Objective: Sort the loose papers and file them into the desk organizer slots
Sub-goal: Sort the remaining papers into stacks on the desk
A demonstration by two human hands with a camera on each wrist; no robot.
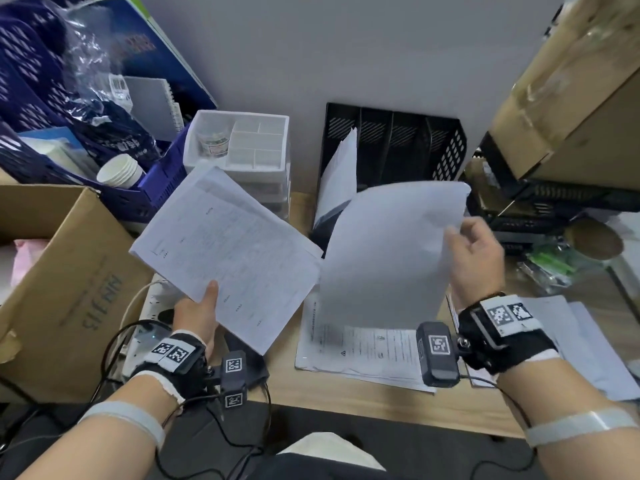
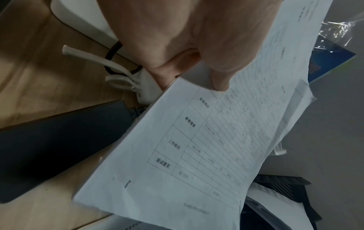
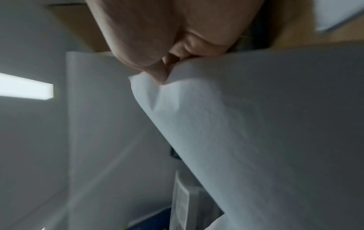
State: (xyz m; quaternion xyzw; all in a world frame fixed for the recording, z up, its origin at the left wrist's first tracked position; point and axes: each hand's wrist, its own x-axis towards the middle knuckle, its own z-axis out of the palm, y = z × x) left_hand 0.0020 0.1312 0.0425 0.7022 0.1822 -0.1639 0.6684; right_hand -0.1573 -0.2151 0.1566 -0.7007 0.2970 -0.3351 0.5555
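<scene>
Here, left hand (image 1: pixel 197 315) pinching printed forms (image 1: pixel 228 251), text too blurred to read; right hand (image 1: pixel 476 252) pinching blank sheet (image 1: pixel 388 258).

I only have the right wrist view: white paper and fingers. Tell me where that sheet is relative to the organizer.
Observer: The right hand holds the blank-side sheet up in front of the black desk organizer, not in a slot.
Operator: Report which slots hold paper.
Observer: Only the leftmost slot shows filed papers.
Operator: Report the other hand.
Observer: The left hand grips a printed stack; its top page is a table form.
</scene>
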